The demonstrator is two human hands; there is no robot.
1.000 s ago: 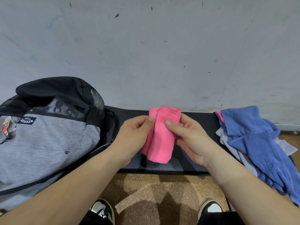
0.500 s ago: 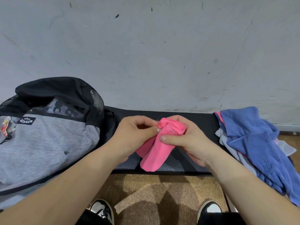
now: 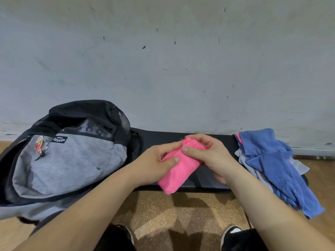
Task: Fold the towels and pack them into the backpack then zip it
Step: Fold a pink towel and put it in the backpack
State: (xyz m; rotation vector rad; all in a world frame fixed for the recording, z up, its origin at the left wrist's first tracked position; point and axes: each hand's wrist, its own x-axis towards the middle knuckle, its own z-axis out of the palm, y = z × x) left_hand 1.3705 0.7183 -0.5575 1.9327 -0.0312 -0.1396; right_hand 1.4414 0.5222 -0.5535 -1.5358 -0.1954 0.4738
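Note:
A folded pink towel (image 3: 178, 173) hangs tilted above the black mat (image 3: 208, 180), its lower end pointing down-left. My left hand (image 3: 155, 163) grips its left side with the thumb pressed on top. My right hand (image 3: 210, 156) holds its upper end, fingers curled round the fold. A grey and black backpack (image 3: 68, 160) lies on the left, its front facing me; I cannot tell whether its main zip is undone. A heap of unfolded towels, blue on top (image 3: 272, 160), lies at the mat's right end.
A grey wall (image 3: 163, 60) rises right behind the mat. Brown cork floor (image 3: 159, 211) lies below the mat's front edge, with my two dark shoes (image 3: 232, 232) at the bottom of the view.
The pink towel has gone from upright to tilted and more compact. Both hands have closed in over its upper end, and the view has shifted slightly.

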